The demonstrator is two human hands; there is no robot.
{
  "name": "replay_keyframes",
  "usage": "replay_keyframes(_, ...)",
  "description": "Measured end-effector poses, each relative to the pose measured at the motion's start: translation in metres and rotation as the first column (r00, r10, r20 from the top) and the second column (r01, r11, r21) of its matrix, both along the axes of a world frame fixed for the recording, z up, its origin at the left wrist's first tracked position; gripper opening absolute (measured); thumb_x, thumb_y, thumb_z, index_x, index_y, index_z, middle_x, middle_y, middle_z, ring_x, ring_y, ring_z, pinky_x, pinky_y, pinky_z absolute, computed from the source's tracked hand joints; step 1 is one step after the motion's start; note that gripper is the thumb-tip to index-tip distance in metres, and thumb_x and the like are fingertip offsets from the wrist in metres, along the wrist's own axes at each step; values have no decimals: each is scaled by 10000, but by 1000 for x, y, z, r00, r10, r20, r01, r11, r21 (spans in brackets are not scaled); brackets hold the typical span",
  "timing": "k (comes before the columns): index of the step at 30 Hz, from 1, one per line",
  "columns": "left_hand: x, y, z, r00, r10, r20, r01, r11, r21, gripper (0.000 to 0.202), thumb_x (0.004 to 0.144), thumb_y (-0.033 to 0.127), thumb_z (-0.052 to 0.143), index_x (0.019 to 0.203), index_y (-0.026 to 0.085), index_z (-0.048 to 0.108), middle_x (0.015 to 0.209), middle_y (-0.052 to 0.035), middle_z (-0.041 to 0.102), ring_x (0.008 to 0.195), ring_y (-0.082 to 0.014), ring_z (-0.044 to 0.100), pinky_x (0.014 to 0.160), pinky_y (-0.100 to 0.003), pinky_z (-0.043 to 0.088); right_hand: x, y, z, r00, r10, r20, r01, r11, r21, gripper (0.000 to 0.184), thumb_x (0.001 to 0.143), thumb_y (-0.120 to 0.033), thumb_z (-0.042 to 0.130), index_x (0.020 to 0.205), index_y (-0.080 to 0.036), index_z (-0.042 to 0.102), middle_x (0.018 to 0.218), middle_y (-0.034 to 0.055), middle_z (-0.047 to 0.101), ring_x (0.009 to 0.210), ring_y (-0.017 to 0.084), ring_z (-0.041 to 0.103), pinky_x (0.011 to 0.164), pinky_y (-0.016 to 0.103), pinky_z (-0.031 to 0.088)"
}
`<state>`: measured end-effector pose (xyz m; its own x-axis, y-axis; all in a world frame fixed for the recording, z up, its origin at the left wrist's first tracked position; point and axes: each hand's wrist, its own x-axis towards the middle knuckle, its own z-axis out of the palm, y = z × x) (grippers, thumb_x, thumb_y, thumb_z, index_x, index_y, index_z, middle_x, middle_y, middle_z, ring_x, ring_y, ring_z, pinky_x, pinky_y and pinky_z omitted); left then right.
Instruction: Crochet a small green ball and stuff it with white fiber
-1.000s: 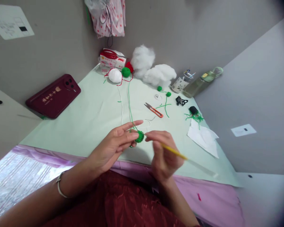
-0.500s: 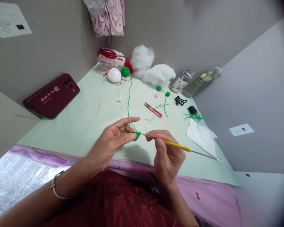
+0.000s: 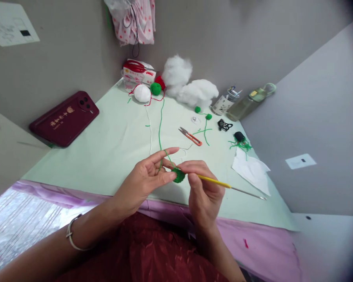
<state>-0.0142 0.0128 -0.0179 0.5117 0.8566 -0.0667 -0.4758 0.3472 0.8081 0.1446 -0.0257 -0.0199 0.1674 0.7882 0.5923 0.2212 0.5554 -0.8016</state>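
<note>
My left hand (image 3: 148, 174) pinches a small round green crochet piece (image 3: 179, 176) between thumb and fingers, its index finger stretched out with green yarn (image 3: 160, 125) running over it. That strand leads back to a green yarn ball (image 3: 155, 89). In my right hand (image 3: 207, 192) is a crochet hook (image 3: 214, 180) with a yellow handle, held like a pen. The hook's near end meets the top of the green piece, and its tip is partly hidden by my fingers. The hook's other metal end points to the right.
Orange thread snips (image 3: 191, 137) lie beyond my hands. Farther back are a white yarn ball (image 3: 142, 93), white stuffing (image 3: 198, 93), a pen cup (image 3: 222, 103) and a bottle (image 3: 247, 103). A maroon phone (image 3: 64, 119) leans at the left; white paper (image 3: 250, 170) lies at the right.
Both hands have drawn closer together. My left hand has moved right with the green piece, which now shows more of its face; the hook has shifted left, its tip farther over the piece.
</note>
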Motion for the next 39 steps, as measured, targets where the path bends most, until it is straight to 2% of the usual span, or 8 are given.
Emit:
replay_keyframes(12, -1, 0, 9, 997, -70, 41, 75, 986, -149, 684, 824, 215, 857, 1464, 206, 615, 901, -6, 725, 893, -134, 643, 893, -256, 465, 0, 1, -5, 979, 98, -180, -108, 993, -43, 174, 1014, -246, 653, 1013, -281, 823, 946, 38, 773, 798, 157, 693, 707, 311, 579)
replay_keyframes(17, -10, 8, -1, 957, -258, 134, 277, 950, -147, 603, 799, 227, 860, 1384, 229, 714, 873, 9, 630, 755, -83, 537, 710, -186, 411, 8, 6, 3, 889, 114, -443, -205, 965, -162, 189, 980, -330, 691, 859, -227, 794, 776, 19, 721, 596, 117, 614, 561, 252, 526)
replay_keyframes(20, -10, 8, -3, 937, -303, 174, 323, 942, -95, 569, 785, 238, 864, 1343, 231, 747, 876, 3, 607, 733, -81, 518, 683, -190, 402, 11, 8, 6, 816, 161, -555, -341, 910, -238, 211, 968, -358, 702, 826, -217, 771, 705, 1, 674, 547, 97, 546, 513, 220, 473)
replay_keyframes(23, -4, 3, -1, 966, -236, 106, 242, 969, -50, 542, 796, 240, 864, 1326, 259, 751, 900, -2, 619, 746, -94, 531, 706, -216, 420, 6, 5, 3, 814, 199, -546, -366, 906, -215, 199, 986, -366, 687, 862, -241, 779, 741, 0, 691, 598, 107, 577, 570, 236, 498)
replay_keyframes(28, 3, -3, -3, 998, -31, -58, 33, 999, 21, 503, 849, 266, 849, 1336, 307, 730, 867, 28, 598, 676, -82, 495, 654, -228, 411, -2, 1, -5, 962, 86, -258, -123, 984, -130, 151, 1005, -269, 674, 976, -268, 822, 941, 33, 777, 820, 148, 654, 707, 283, 528)
replay_keyframes(32, -2, 0, -4, 997, -47, -62, 52, 996, 70, 312, 968, 349, 731, 1275, 311, 766, 883, 28, 605, 640, -61, 504, 700, -242, 439, 0, 4, -3, 909, 122, -398, -191, 972, -139, 150, 1006, -296, 679, 937, -273, 810, 915, 13, 776, 715, 112, 618, 675, 261, 512)
replay_keyframes(35, -4, 1, -1, 997, -44, -64, 50, 994, 99, 292, 949, 311, 753, 1239, 310, 784, 892, 21, 623, 701, -76, 529, 692, -226, 432, 1, 7, 0, 840, 159, -519, -271, 951, -148, 149, 1002, -322, 686, 916, -260, 790, 892, 7, 774, 675, 96, 615, 644, 239, 501)
replay_keyframes(39, -5, 1, 1, 997, 20, -70, -13, 995, 102, 331, 909, 248, 777, 1235, 303, 782, 895, 13, 641, 806, -104, 554, 728, -216, 443, 2, 7, 1, 837, 175, -518, -289, 946, -147, 191, 1029, -336, 644, 910, -242, 760, 852, 8, 771, 677, 103, 628, 636, 238, 501)
